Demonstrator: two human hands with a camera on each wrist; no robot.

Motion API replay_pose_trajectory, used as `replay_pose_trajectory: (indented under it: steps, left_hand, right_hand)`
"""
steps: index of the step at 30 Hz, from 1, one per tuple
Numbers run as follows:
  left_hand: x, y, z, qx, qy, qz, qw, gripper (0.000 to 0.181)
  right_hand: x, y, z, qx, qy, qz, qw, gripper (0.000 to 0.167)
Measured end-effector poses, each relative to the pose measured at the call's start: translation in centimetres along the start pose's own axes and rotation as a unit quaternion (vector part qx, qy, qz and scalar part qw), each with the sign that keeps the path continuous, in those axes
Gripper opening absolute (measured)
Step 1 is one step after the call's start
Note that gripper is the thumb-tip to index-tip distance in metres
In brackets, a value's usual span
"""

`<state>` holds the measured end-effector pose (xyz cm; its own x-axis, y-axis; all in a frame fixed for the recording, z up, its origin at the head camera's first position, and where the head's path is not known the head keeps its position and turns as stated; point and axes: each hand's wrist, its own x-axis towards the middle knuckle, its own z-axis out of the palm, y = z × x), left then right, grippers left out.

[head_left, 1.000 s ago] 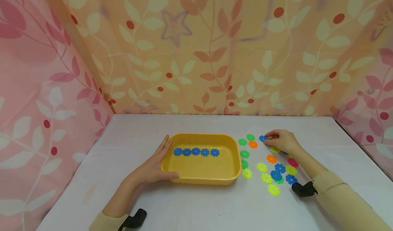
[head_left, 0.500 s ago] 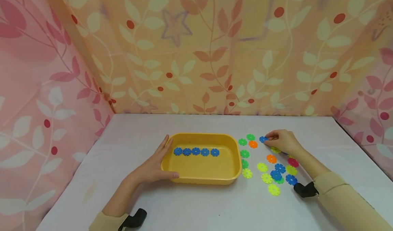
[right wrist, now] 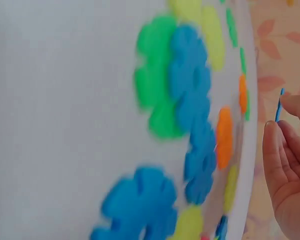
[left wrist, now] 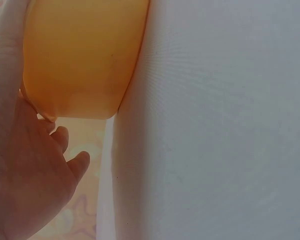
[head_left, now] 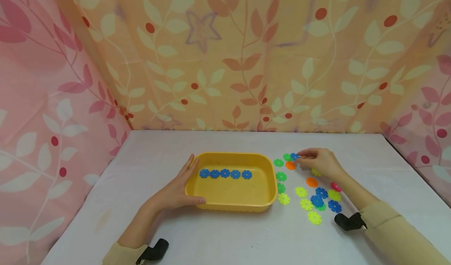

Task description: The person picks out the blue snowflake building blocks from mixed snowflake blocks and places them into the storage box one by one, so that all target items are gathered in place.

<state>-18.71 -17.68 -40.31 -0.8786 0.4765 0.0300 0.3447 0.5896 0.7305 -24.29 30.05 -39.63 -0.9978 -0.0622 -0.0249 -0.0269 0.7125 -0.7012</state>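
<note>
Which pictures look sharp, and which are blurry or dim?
Head view: yellow rectangular plastic tray and five blue notched plastic discs inside, fairly sharp; left wrist: dim, white cloth shaded beside the tray; right wrist: nearest blue notched plastic disc blurred.

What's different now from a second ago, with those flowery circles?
The right hand moved a little left, toward the yellow tray, bringing along the blue circle it was already pinching. The left hand stayed at the tray, and the five blue circles inside stayed in their row.
</note>
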Motion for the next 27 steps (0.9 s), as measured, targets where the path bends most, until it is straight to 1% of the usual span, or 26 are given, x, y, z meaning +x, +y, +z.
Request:
replay_pose_trajectory:
  steps: [4, 8, 11, 13, 16, 20, 24, 27]
  left_hand:
    - [0.0, -0.1, 0.0, 0.001, 0.001, 0.002, 1.0000, 0.120]
    - [0.0, -0.2, 0.0, 0.001, 0.002, 0.004, 1.0000, 0.120]
    - [0.0, -0.3, 0.0, 0.004, 0.002, 0.005, 1.0000, 0.120]
    - [0.0, -0.3, 0.1, 0.006, 0.002, 0.005, 1.0000, 0.119]
    - [0.0, -0.3, 0.1, 0.007, 0.002, 0.004, 1.0000, 0.119]
    - [0.0, -0.3, 0.1, 0.008, 0.002, 0.000, 1.0000, 0.119]
    - [0.0, -0.3, 0.1, 0.011, 0.003, -0.002, 0.9999, 0.119]
    - [0.0, -0.2, 0.1, 0.010, 0.003, -0.003, 0.9999, 0.119]
  right_hand:
    - [-0.6, -2.1, 0.5, 0.037, -0.005, -0.005, 0.9993, 0.054]
    - [-1.0, -4.1, 1.3, 0.081, -0.016, -0.014, 0.9965, 0.056]
    - [-1.1, -5.6, 2.0, 0.115, -0.029, -0.023, 0.9926, 0.053]
    - [-1.3, -6.6, 2.6, 0.138, -0.045, -0.034, 0.9888, 0.048]
    - [-1.6, -8.2, 3.5, 0.157, -0.068, -0.048, 0.9840, 0.043]
    - [-2.0, -10.3, 4.8, 0.179, -0.099, -0.063, 0.9768, 0.041]
    - [-2.1, -11.8, 6.2, 0.224, -0.138, -0.074, 0.9618, 0.040]
    - [-2.1, -12.5, 7.3, 0.245, -0.161, -0.083, 0.9524, 0.038]
